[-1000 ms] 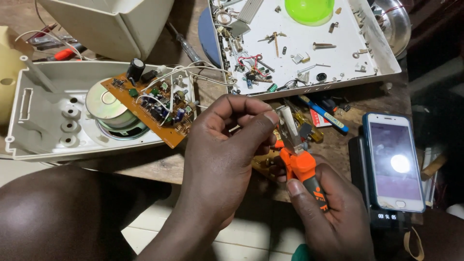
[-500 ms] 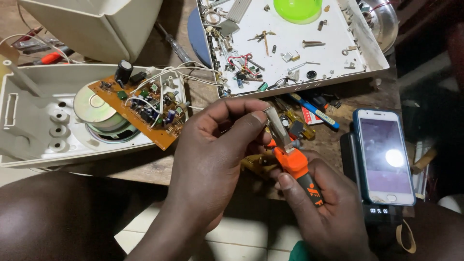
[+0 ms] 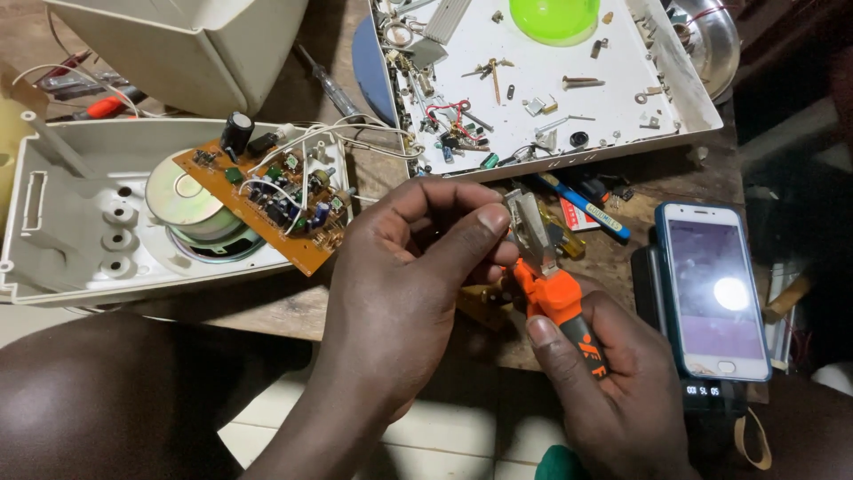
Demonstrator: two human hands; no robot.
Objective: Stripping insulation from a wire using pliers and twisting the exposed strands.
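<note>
My right hand grips the orange and black handles of a pair of pliers, whose metal jaws point up and away from me. My left hand is curled just left of those jaws, thumb and fingertips pinched right at them; whatever small part they pinch is hidden by the fingers. Under both hands a small yellowish board peeks out on the wooden table. To the left an orange circuit board with white wires lies over a speaker inside an open grey plastic housing.
A white tray at the back holds several screws, small parts and a green bowl. A lit phone lies at the right on a dark stand. A screwdriver, a blue pen and a beige casing lie around.
The view shifted a little. The pliers' jaws have tilted slightly more upright beside my left thumb; both hands keep their grip in the same spot.
</note>
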